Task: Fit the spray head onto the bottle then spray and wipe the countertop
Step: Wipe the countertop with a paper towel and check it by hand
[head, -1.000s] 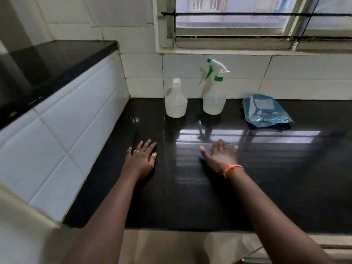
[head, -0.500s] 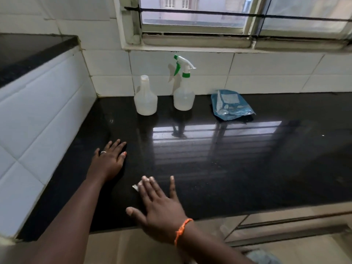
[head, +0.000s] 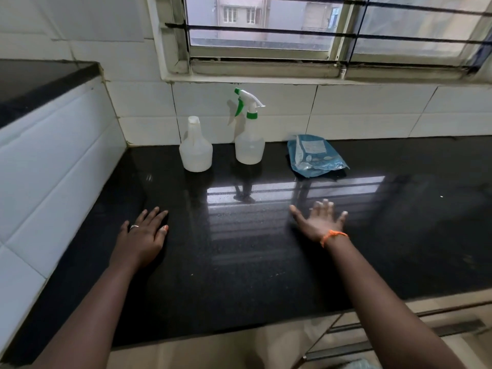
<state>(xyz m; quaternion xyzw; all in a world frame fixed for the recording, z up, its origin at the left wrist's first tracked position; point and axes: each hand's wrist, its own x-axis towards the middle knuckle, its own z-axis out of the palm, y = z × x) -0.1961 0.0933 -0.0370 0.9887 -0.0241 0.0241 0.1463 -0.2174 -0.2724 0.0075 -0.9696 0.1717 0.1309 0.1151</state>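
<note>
A clear bottle (head: 249, 147) stands at the back of the black countertop (head: 239, 267), against the tiles, with a white and green spray head (head: 249, 102) on it. To its left stands a second cloudy bottle (head: 195, 151) with a bare neck. My left hand (head: 143, 235), a ring on one finger, lies flat on the counter at the near left. My right hand (head: 319, 222), blurred by motion, lies palm down with fingers spread at centre right, well short of the bottles. Whatever may be under its palm is hidden.
A blue plastic packet (head: 314, 155) lies right of the sprayer bottle. A white tiled wall (head: 53, 169) with a higher black ledge (head: 40, 78) bounds the counter on the left. A barred window (head: 319, 35) is above the back tiles. The counter's front edge (head: 239, 331) is near me.
My right hand swept from the counter's middle back to its near edge, where a small white scrap showed at the fingertips, then out to centre right. My left hand stayed flat.
</note>
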